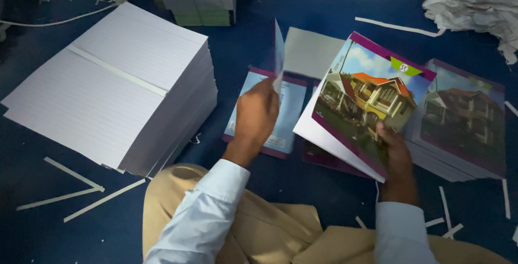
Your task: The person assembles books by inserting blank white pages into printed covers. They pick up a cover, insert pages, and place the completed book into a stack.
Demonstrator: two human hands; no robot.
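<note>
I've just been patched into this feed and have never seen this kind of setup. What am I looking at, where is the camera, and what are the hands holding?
There is no machine here: a person sits on a dark blue floor, and the one picture comes from a camera on their head, looking down at their own two hands.

The right hand grips the lower edge of a glossy notebook cover with a purple border and a printed house picture, lifted and tilted. The left hand holds a thin sheet by its edge; it is blurred.

To the left lies a tall stack of white ruled paper. Beneath the left hand lies a pale blue and purple cover. At far right is a stack of similar house-picture covers. Thin white paper strips are scattered about.
</note>
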